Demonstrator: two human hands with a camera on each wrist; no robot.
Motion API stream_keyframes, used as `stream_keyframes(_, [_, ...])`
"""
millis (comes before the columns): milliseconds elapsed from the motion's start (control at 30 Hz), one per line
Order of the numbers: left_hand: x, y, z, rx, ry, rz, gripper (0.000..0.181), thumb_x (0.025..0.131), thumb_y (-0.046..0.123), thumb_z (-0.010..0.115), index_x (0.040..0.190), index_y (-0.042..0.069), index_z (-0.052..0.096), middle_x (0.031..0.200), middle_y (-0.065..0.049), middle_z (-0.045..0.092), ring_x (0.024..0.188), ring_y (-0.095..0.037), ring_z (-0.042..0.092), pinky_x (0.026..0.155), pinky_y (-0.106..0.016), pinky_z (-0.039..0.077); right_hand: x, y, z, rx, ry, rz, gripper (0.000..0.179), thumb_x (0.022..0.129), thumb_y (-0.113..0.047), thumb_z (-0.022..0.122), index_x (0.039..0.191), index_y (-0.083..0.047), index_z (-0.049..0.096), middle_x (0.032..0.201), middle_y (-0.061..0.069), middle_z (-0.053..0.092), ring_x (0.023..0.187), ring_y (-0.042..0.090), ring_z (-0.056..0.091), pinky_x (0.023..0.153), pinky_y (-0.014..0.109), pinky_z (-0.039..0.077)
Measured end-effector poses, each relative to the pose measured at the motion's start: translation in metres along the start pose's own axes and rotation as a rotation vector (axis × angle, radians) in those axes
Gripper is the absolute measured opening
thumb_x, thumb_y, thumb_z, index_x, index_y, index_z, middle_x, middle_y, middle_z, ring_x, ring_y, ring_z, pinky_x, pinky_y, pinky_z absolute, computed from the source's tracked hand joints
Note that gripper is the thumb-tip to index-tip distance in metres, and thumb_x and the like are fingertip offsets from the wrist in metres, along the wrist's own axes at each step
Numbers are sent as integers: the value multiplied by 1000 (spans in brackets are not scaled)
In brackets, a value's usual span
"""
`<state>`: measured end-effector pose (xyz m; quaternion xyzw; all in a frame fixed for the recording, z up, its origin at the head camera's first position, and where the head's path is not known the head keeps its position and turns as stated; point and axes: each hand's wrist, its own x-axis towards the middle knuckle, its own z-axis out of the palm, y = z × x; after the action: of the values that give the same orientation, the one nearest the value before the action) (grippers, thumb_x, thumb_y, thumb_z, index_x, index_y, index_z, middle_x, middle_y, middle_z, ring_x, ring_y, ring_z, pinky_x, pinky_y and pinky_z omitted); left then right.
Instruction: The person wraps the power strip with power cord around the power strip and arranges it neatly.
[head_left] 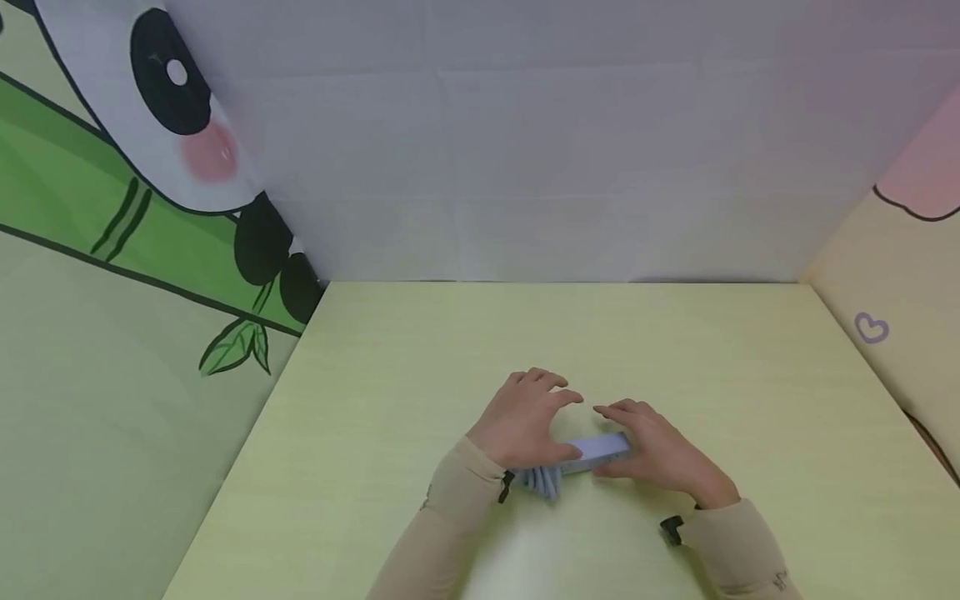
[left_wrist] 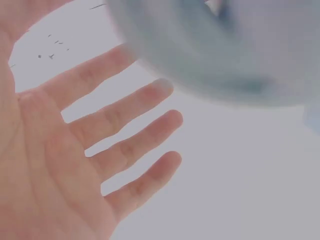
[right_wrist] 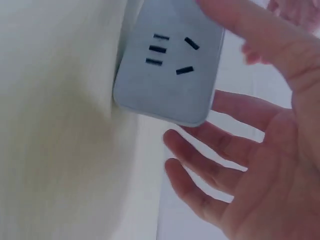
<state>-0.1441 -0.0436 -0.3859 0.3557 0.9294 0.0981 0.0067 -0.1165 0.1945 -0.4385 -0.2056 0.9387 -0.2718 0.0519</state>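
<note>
A white power strip [head_left: 600, 447] lies on the table, its pale blue-grey cord [head_left: 543, 481] bundled at the left end. My left hand [head_left: 525, 423] is over the cord end, with fingers spread and the thumb beside the strip. In the left wrist view those fingers are straight and apart, near a blurred loop of cord [left_wrist: 200, 65]. Around the strip's right end is my right hand [head_left: 656, 450], thumb in front and fingers behind. The right wrist view shows the end face of the power strip [right_wrist: 160, 85] with dark socket slots; the fingers look loosely bent, not gripping.
The pale yellow table [head_left: 420, 333] meets a white back wall [head_left: 525, 167]. A side panel with a cartoon panda and bamboo [head_left: 90, 158] stands at the left, and a cream panel [head_left: 885, 275] with a purple heart at the right.
</note>
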Motion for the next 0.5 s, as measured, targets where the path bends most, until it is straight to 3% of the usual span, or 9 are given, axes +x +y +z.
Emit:
stream_keyframes(267, [-33, -13, -22, -84, 228, 21, 46, 85, 49, 77, 123, 23, 71, 132, 0, 65, 127, -20, 56, 106, -43, 46, -22, -11, -7, 48, 73, -11, 89, 70, -39, 93, 142, -4, 55, 140, 16, 53, 126, 38, 50, 96, 56, 48])
stream_keyframes(500, [-51, -24, -21, -175, 383, -3, 41, 86, 41, 79, 119, 17, 73, 126, -2, 68, 122, -22, 60, 103, -44, 48, -32, -12, -10, 60, 65, -10, 96, 69, -45, 92, 147, -9, 51, 147, 15, 47, 134, 39, 43, 99, 59, 46])
